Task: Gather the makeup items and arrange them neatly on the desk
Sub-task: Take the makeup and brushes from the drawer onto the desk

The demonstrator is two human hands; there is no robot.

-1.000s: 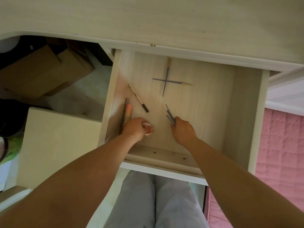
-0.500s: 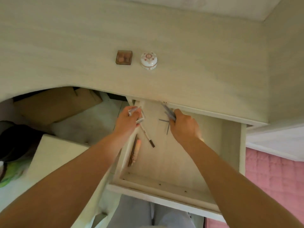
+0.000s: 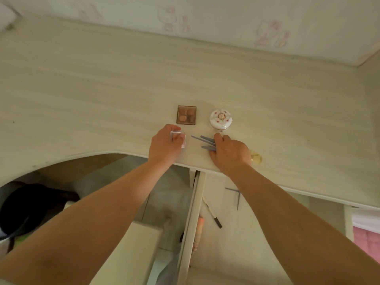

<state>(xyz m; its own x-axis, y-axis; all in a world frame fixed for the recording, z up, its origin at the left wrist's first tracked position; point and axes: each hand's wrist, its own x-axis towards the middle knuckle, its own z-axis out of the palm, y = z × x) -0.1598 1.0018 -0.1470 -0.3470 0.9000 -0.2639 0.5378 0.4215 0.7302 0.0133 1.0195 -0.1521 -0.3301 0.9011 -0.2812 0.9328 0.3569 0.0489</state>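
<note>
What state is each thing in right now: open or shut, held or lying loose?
Drawer: pulled open.
Square palette: closed, flat on the desk, untouched.
Round floral jar: lid on, standing on the desk.
Clear case: gripped by the left hand.
Grey sticks: held by the right hand, fanned out over the desk.
Black-tipped pencil: loose in the drawer.

**Count on the desk and in the drawer**

On the desk [image 3: 102, 89]: one square palette [image 3: 186, 115] at 12 o'clock, one round white jar [image 3: 220, 119] at 1 o'clock, one clear case [image 3: 178, 138], three grey sticks [image 3: 203, 140], one yellowish round object [image 3: 256, 157] at 3 o'clock. In the drawer [image 3: 191, 219] at 6 o'clock: two crossed grey sticks [image 3: 238, 197], one black-tipped pencil [image 3: 212, 214], one peach tube [image 3: 199, 229]. Two hands.
</note>
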